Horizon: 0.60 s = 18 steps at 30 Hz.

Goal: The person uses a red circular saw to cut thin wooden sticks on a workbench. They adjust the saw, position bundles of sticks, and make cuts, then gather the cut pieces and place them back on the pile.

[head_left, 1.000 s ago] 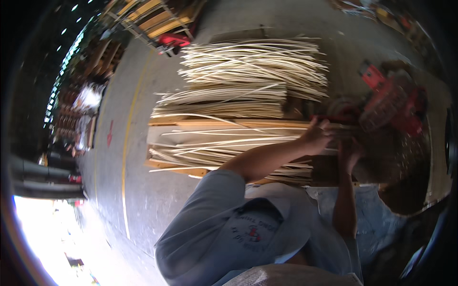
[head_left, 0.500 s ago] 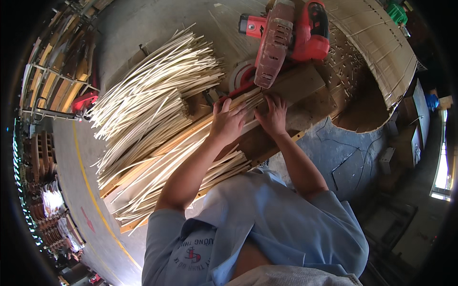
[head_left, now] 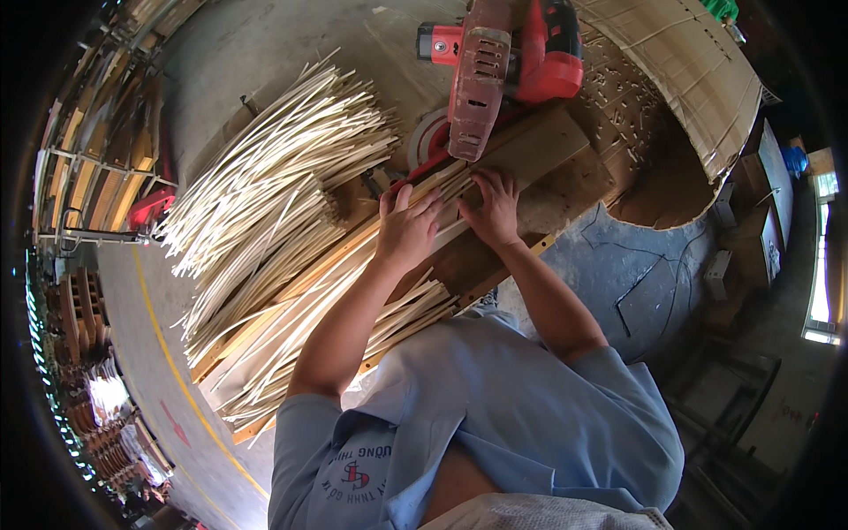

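A bundle of long, thin pale sticks (head_left: 329,284) lies along a wooden jig on the bench, pointing up to the right toward a red miter saw (head_left: 481,75). My left hand (head_left: 408,231) is wrapped over these sticks, its fingers reaching across to the jig's back rail. Just right of it, my right hand (head_left: 491,210) closes on the same sticks close to their right ends, below the saw's dusty blade guard (head_left: 481,97). Both palms face down, so the thumbs and undersides are partly hidden. The guard covers the blade.
A large pile of similar sticks (head_left: 283,159) lies behind the jig on the left. Right of the saw, an open cardboard box (head_left: 698,79) holds scattered short offcuts. A wooden block (head_left: 539,146) extends along the jig. Racks of wood parts (head_left: 106,177) stand far left.
The whole view has shifted slightly, so the saw and box appear farther left and higher. Both hands keep their places on the sticks, with only slight finger movement.
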{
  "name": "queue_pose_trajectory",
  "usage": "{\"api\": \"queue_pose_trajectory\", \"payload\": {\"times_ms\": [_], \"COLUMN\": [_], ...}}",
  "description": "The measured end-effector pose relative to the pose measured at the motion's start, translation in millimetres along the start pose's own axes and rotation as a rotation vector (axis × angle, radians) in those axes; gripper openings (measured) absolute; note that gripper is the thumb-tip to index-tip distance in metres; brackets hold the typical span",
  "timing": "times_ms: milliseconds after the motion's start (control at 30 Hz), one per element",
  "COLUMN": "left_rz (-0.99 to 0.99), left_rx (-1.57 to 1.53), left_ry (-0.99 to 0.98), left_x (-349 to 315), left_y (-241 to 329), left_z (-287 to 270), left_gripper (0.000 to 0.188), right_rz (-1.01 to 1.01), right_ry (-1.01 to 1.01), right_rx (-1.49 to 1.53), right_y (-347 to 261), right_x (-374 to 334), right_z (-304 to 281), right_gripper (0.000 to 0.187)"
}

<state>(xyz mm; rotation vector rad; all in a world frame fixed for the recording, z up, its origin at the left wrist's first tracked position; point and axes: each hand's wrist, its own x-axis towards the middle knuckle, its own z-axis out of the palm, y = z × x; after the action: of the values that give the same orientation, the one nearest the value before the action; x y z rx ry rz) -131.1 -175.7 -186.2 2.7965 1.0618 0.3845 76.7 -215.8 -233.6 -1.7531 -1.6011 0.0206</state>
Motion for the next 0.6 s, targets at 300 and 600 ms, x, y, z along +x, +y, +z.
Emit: {"api": "queue_pose_trajectory", "payload": {"times_ms": [300,600], "left_rz": [0.020,0.019], "left_rx": [0.017,-0.018], "left_ry": [0.004,0.007], "left_x": [2.9,1.3], "left_y": [0.8,-4.2], "left_z": [-2.7,5.5], "left_gripper": [0.041,0.042], "right_rz": [0.019,0.009], "right_ry": [0.046,-0.011], "right_rx": [0.027,0.020], "right_y": [-0.1,-1.0], "right_x": [1.3,1.9], "right_z": [1.7,-2.1], "right_gripper": [0.056,0.053]}}
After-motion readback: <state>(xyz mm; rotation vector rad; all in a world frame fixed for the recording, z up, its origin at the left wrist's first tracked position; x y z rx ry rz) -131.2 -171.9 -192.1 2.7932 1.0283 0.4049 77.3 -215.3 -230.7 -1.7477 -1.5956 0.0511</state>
